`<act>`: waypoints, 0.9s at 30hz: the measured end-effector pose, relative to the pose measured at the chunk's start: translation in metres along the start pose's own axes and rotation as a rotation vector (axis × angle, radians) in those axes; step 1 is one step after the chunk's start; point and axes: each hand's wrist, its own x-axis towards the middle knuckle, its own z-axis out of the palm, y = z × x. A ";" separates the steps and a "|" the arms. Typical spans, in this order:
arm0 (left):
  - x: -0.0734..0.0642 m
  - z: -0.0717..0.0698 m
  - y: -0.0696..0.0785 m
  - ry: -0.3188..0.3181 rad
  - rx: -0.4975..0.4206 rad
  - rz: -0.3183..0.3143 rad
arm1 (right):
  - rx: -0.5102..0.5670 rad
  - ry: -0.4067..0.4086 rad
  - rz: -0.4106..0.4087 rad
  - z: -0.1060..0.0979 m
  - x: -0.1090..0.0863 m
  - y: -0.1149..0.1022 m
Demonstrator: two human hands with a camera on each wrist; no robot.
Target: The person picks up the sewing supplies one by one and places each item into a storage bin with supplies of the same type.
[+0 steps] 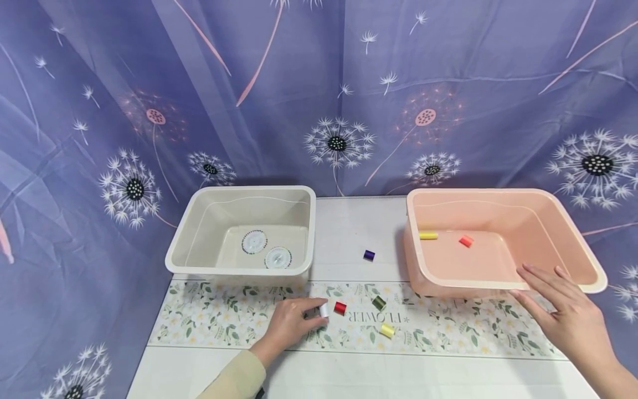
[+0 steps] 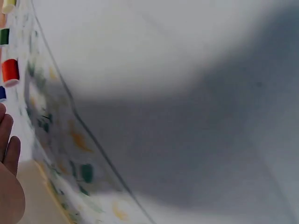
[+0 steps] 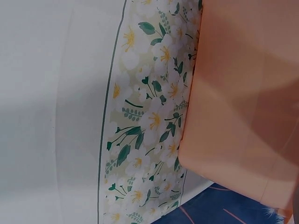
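From where I stand, the person's left hand (image 1: 294,321) has a white thread spool (image 1: 324,310) pinched between thumb and fingers, the gap drawn in to the spool's own small size. Fingertips alone would suit so slight a thing, and a light pinch should keep it from rolling. The left wrist view misses the pinch, so I can't fairly say whether the spool is lifted or touching the floral band (image 1: 199,316) of the tablecloth.

Taking that spool as the clock's centre, a red thread spool (image 1: 340,307) lies just beside it at three o'clock, with a dark green thread spool (image 1: 379,303) farther out the same way. A yellow thread spool (image 1: 387,331) sits at between three and four, a dark purple one (image 1: 369,255) between one and two. They're well spread, leaving room for fingers around each.

At eleven, a grey bin (image 1: 224,270) holds two pin wheels (image 1: 254,242), lying flat as discs naturally would. Toward two, a pink bin (image 1: 473,213) contains a small yellow cylinder (image 1: 428,235) and a small red piece (image 1: 466,241).

The right hand (image 1: 563,310) is loosely extended at that bin's near rim, around five o'clock, gripping no spool; the pose would suit steadying the bin.
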 end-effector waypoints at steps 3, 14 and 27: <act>0.004 -0.002 0.008 0.020 0.010 0.049 | 0.006 0.015 -0.008 0.001 0.000 0.001; 0.030 -0.014 0.039 0.012 -0.019 0.087 | -0.004 0.028 -0.019 0.000 -0.001 0.000; 0.066 -0.030 0.075 0.022 -0.086 0.108 | 0.003 0.048 -0.013 0.003 -0.001 0.000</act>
